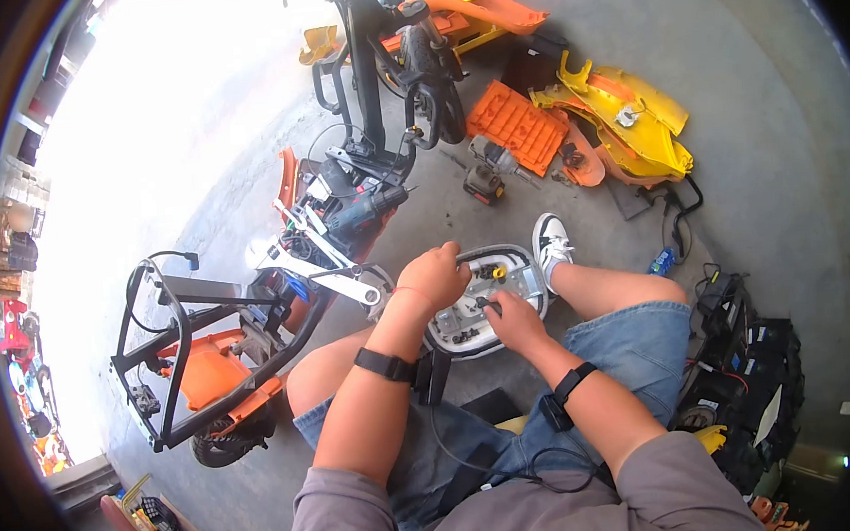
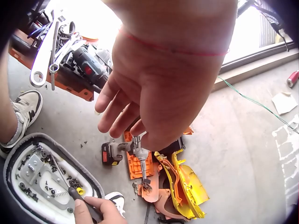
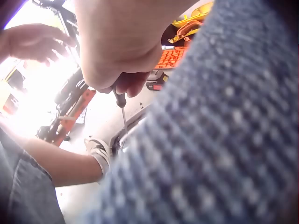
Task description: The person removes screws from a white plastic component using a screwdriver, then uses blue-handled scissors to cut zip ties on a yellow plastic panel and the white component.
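An upturned scooter seat (image 1: 517,257) lies on the floor between my legs, its white underside with metal brackets facing up (image 2: 29,150). My right hand (image 1: 514,320) grips a black-handled screwdriver (image 1: 486,304) with the tip down on the seat's underside; the left wrist view shows the same hand (image 2: 99,208) and screwdriver (image 2: 77,193). From the right wrist, the screwdriver shaft (image 3: 123,116) points down below that hand (image 3: 117,70). My left hand (image 1: 437,274) hovers over the seat's left edge, fingers relaxed and holding nothing (image 2: 119,122).
A cordless drill (image 1: 368,209) and a large wrench (image 1: 333,276) lie on an orange scooter body ahead. A small impact driver (image 1: 483,182), an orange panel (image 1: 514,124) and yellow fairings (image 1: 630,121) lie beyond. A black scooter frame (image 1: 187,348) stands left, battery boxes (image 1: 742,363) right.
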A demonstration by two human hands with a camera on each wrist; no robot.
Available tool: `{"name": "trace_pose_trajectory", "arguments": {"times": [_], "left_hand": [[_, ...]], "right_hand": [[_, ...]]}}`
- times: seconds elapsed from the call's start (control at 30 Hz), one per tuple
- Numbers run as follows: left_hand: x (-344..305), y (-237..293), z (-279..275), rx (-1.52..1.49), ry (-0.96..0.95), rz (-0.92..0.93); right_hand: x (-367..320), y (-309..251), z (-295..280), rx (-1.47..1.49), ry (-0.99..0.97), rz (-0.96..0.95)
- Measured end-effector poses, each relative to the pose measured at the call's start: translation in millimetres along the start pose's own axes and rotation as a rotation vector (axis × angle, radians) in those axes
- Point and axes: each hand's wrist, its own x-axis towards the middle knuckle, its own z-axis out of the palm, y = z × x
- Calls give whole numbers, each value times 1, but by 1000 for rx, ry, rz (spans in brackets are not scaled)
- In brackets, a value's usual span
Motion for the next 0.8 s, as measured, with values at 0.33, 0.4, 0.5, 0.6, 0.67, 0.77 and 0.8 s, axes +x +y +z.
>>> {"name": "trace_pose_trajectory", "arguments": {"times": [0.33, 0.4, 0.5, 0.6, 0.67, 0.77, 0.8], "left_hand": [[4, 5, -9, -29, -2, 1], [4, 4, -8, 4, 60, 41], [4, 8, -11, 27, 50, 52], [4, 9, -14, 2, 33, 39], [2, 6, -13, -2, 44, 36], [0, 5, -13, 2, 55, 32], [0, 5, -13, 8, 55, 29]], "right_hand": [[-3, 22, 0, -120, 87, 65], [-4, 31, -8, -154, 120, 84], [-4, 43, -24, -215, 155, 98], [-9, 37, -35, -165, 158, 123], [-13, 30, -36, -140, 43, 115], [-15, 25, -26, -188, 16, 111], [-16, 28, -20, -184, 15, 113]]}}
